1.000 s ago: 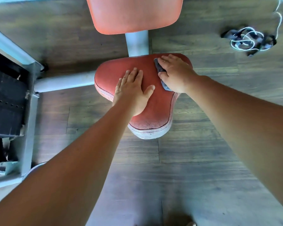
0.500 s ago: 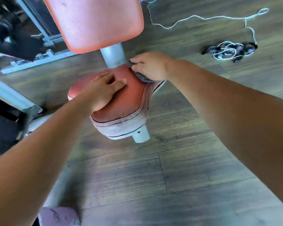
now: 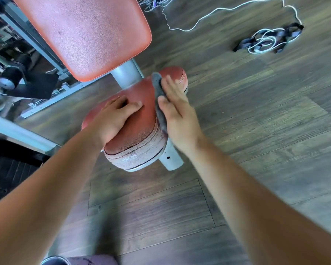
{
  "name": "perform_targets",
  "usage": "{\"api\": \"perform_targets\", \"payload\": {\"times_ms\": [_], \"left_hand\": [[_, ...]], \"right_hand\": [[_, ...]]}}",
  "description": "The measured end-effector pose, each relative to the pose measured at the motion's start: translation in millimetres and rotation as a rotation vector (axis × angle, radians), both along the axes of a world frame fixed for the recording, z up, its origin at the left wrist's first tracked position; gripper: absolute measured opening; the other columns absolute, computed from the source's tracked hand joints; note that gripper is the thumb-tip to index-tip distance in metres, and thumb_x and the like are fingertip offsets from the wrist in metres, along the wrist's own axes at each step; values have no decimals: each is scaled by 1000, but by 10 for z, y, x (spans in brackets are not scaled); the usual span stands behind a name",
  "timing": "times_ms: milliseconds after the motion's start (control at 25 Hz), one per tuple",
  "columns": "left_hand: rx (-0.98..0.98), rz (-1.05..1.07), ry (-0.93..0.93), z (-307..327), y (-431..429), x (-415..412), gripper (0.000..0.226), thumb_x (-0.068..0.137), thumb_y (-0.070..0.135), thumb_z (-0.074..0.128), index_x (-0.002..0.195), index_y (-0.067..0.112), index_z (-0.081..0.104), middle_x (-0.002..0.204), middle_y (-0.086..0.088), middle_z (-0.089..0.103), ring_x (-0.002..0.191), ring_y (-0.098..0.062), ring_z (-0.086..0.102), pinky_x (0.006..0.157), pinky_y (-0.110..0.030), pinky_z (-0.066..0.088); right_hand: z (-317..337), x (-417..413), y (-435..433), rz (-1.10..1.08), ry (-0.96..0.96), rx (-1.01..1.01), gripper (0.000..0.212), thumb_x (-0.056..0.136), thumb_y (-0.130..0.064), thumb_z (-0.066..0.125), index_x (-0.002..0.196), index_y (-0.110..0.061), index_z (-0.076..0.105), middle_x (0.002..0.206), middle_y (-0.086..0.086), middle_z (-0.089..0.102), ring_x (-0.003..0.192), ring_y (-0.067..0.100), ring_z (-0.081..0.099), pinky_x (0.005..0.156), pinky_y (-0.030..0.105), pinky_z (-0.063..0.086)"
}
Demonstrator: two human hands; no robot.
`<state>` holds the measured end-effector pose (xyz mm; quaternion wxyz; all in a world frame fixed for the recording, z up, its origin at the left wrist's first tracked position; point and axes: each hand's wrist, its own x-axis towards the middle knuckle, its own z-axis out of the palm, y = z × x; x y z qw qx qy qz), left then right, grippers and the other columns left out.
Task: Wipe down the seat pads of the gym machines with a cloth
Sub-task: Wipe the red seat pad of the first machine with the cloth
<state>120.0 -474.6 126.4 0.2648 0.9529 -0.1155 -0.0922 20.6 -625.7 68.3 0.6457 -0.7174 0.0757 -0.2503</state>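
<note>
- Worn red vinyl seat pad [image 3: 141, 90]: mounted on a grey metal post [image 3: 127, 73]. It sits low in the middle of the view, and its front edge is cracked and whitened.
- Dark grey cloth [image 3: 158, 90]: lies against the right side of the seat pad, running from the rear corner down along the side edge. It is sandwiched between the pad and the right palm.
- Right hand [image 3: 180, 115]: flat against the cloth, pressing it onto the side of the pad. Its fingers [image 3: 170, 87] are straight and released, with the thumb lying along the cloth's near edge. Nothing is gripped.
- Left hand [image 3: 113, 117]: rests palm-down on top of the seat pad, left of the cloth and apart from it. Its fingers [image 3: 115, 101] are relaxed and spread over the upholstery with the thumb pointing right, and they clasp nothing.
- Large red rectangular back pad [image 3: 84, 35]: stands above and behind the seat, carried on the same post.
- Short grey tube with small holes [image 3: 170, 159]: projects from under the front right of the seat.
- Dark wood-plank floor [image 3: 256, 150]: surrounds the machine.
- Thin white cord [image 3: 208, 18]: trails across the floor at upper right.
- Bundle of dark straps and coiled white cable [image 3: 269, 39]: lies well apart from the seat.
- Pale grey frame bar [image 3: 13, 129]: crosses the left edge.
</note>
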Motion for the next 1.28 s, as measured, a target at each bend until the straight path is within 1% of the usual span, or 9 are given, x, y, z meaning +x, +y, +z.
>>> {"api": "perform_targets", "payload": {"times_ms": [80, 160, 320, 480, 600, 800, 960, 1160, 1280], "left_hand": [[35, -12, -3, 5, -20, -3, 79, 87, 71, 58, 154, 33, 45, 167, 13, 29, 155, -9, 21, 126, -35, 13], [51, -23, -4, 3, -30, -3, 83, 85, 73, 56, 155, 32, 43, 168, 13, 28, 156, -8, 18, 124, -33, 11], [-7, 29, 25, -34, -9, 20, 81, 82, 76, 58, 152, 38, 46, 165, 18, 31, 154, -9, 24, 126, -40, 16], [-13, 16, 27, -27, -2, 32, 93, 68, 86, 57, 149, 41, 49, 163, 18, 34, 152, -9, 29, 126, -44, 19], [-9, 7, 42, -41, -11, 50, 99, 62, 89, 56, 149, 41, 49, 162, 18, 35, 151, -9, 30, 126, -44, 20], [-37, 20, 47, -62, 9, 55, 95, 66, 86, 59, 149, 41, 49, 162, 18, 36, 150, -11, 34, 125, -44, 23], [68, -43, -14, -48, 7, 71, 88, 80, 79, 49, 154, 33, 44, 168, 12, 28, 156, -11, 19, 127, -41, 12], [2, 5, 7, -52, -18, 70, 92, 76, 81, 56, 154, 34, 45, 167, 16, 29, 155, -11, 22, 127, -41, 14], [40, -27, -17, -28, -23, 49, 89, 81, 77, 54, 156, 32, 41, 168, 13, 26, 156, -10, 17, 125, -37, 11]], "right_hand": [[39, -468, 462, -16, -15, 189, 58, 98, -31, 43, 153, -12, 38, 164, 0, 30, 152, 6, 21, 126, 31, 15], [47, -610, 559, -51, -17, 97, 58, 99, -31, 42, 153, -11, 37, 164, 1, 29, 152, 5, 20, 125, 27, 14], [9, 57, 10, -52, 50, 158, 53, 100, -25, 45, 150, -8, 41, 165, 4, 27, 153, 9, 19, 126, 27, 9], [-72, -421, 469, -18, -41, 329, 55, 99, -29, 46, 152, -17, 40, 162, -2, 34, 146, 12, 34, 125, 43, 20], [-138, -562, 467, -39, -121, 190, 53, 101, -24, 44, 152, -11, 40, 162, 0, 34, 150, 5, 26, 125, 34, 20], [-91, 48, 11, -50, -17, 173, 55, 98, -25, 44, 150, -8, 42, 164, 4, 29, 153, 10, 20, 125, 26, 10], [-66, -628, 501, 14, -152, 169, 51, 99, -18, 46, 149, -8, 45, 161, -2, 35, 151, 5, 24, 125, 30, 18], [-62, 186, -129, -12, -15, 65, 49, 99, -22, 45, 147, -11, 48, 162, -1, 34, 153, 10, 18, 121, 18, 7], [-45, -206, 210, 24, -58, 119, 49, 98, -19, 46, 146, -11, 51, 159, -2, 40, 151, 8, 26, 123, 22, 16]]}}
